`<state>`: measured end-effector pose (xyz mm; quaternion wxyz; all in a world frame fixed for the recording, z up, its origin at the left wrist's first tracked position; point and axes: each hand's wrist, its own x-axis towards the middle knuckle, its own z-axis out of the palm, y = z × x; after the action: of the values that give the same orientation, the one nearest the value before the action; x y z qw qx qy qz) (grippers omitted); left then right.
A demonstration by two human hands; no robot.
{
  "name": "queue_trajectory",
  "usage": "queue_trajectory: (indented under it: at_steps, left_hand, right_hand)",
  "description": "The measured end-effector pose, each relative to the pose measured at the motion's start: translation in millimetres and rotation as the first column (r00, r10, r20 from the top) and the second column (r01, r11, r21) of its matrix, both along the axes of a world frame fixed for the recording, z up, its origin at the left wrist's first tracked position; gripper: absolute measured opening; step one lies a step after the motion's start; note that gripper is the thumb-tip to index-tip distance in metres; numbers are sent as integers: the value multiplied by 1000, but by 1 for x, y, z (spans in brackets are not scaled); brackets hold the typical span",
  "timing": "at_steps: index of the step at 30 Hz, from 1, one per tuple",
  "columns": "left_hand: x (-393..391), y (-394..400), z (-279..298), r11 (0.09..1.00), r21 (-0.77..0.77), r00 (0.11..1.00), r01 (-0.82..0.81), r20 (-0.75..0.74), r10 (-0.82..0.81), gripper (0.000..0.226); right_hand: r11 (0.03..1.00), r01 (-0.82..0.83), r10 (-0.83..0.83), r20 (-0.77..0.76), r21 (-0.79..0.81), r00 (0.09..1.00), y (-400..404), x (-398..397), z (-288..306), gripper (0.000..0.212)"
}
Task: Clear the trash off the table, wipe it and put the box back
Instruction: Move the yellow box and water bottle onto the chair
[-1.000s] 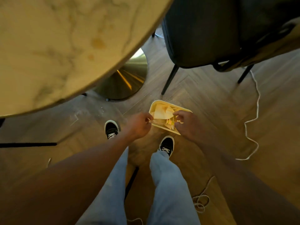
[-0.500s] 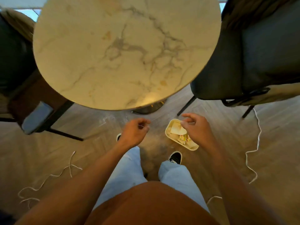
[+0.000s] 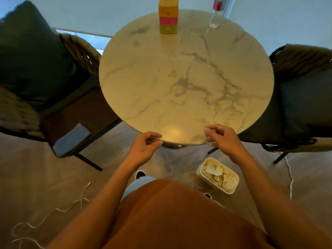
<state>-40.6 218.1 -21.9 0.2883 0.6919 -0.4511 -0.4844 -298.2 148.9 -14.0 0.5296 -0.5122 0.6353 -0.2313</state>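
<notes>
A round marble table [image 3: 186,76] fills the middle of the view. At its far edge stand a tall box [image 3: 168,17] with yellow, pink and green bands and a clear bottle [image 3: 217,12] with a red label. On the floor near my feet sits a cream bin [image 3: 218,175] full of paper scraps. My left hand [image 3: 143,150] and my right hand [image 3: 222,141] hover at the table's near edge, fingers loosely curled, holding nothing.
A dark cushioned wicker chair [image 3: 36,69] stands at the left, with a phone-like slab [image 3: 71,141] on its brown seat. Another dark chair [image 3: 303,97] is at the right. White cords [image 3: 53,212] lie on the wooden floor on both sides.
My hands have let go of the bin on the floor and risen to the table's edge. My view has lifted from the floor to the tabletop.
</notes>
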Motion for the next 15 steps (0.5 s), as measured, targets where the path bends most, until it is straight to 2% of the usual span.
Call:
queue_trajectory:
  at_steps: [8, 15]
  left_hand:
    - [102, -27, 4, 998, 60, 999, 36, -7, -36, 20]
    - [161, -54, 14, 999, 39, 1000, 20, 0, -20, 20]
  right_hand:
    - [997, 79, -79, 17, -2, 997, -21, 98, 10, 15]
    - [991, 126, -129, 57, 46, 990, -25, 163, 11, 13]
